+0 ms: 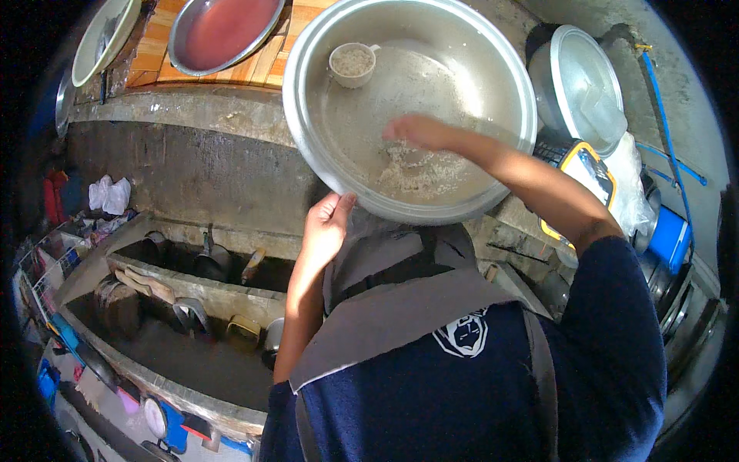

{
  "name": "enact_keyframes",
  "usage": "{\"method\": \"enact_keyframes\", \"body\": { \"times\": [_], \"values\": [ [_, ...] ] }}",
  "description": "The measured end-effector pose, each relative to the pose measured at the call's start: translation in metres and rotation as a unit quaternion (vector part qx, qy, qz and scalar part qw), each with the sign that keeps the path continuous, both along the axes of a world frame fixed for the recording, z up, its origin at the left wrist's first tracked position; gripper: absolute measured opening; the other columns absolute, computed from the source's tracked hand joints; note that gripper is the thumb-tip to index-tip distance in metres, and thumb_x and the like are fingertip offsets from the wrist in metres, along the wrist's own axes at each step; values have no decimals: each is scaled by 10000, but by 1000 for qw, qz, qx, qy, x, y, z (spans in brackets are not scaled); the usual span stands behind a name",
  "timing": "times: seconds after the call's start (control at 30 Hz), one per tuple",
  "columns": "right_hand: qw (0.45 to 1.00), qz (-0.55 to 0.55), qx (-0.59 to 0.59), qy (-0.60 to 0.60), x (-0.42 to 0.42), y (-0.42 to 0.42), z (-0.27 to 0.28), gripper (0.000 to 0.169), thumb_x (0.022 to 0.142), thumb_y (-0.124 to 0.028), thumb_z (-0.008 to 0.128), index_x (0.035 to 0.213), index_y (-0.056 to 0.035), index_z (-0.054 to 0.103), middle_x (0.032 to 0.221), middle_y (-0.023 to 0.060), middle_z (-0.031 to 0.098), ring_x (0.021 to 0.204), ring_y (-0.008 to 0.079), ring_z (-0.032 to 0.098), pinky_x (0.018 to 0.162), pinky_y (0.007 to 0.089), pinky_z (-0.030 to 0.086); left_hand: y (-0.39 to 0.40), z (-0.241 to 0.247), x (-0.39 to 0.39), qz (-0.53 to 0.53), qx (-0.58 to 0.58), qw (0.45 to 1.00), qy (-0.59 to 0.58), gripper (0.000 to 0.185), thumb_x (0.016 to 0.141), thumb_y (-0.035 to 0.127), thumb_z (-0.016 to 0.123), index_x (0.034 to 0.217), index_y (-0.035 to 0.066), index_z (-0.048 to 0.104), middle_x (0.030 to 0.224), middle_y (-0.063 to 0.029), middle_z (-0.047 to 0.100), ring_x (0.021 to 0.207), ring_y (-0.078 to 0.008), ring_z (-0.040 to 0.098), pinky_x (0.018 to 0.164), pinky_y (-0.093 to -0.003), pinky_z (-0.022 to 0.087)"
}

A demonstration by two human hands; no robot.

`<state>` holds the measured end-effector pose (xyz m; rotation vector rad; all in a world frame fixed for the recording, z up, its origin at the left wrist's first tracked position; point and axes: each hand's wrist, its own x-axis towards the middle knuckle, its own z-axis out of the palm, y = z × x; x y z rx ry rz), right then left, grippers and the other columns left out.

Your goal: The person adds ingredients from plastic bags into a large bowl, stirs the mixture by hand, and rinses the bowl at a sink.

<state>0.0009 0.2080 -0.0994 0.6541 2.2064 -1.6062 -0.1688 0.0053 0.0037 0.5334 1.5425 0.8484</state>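
A large metal basin (312, 144) tilts toward me at the top centre. My left hand (329, 222) pinches its near rim, thumb on top. My right hand (418, 131) reaches inside the basin, just beyond a scattered patch of white grains (421, 176) that look like rice. Motion blurs its fingers, so whether they hold anything is unclear. A white cup (351, 79) filled with similar grains stands inside the basin, toward the far left wall, its handle pointing right.
Left of the basin, a metal bowl of reddish liquid (231, 29) sits on a wooden board (151, 43). Lower left are concrete troughs (202, 277) holding pots and pans. A lidded metal pot (586, 86), a plastic bag (629, 190) and a blue hose (661, 110) are at right.
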Motion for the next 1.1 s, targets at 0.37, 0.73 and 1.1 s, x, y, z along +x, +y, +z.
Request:
{"method": "enact_keyframes", "body": {
  "times": [0.37,0.73,1.1],
  "values": [
    [976,-174,130,-3,19,36,-24,240,819,-230,490,981,-94,603,987,72,604,888,192,561,791,302,429,0,-3,-4,-30,-2,1000,-3,218,884,160,467,757,10,559,589,84,391,529,-25,312,473,-195,287],
    [972,-42,35,227,-29,-55,-41,229,793,-178,501,970,-55,579,1038,118,544,1003,272,476,887,365,351,3,4,-3,-19,-31,999,-6,235,890,174,461,988,-9,570,823,16,570,766,-60,458,739,-221,389],
    [950,268,102,125,-58,-36,-39,297,846,-283,419,838,-28,573,943,177,547,904,285,507,786,401,390,9,9,-5,-40,-41,998,-1,221,886,207,474,882,15,585,602,88,403,528,-16,306,479,-191,289]
  ]
}}
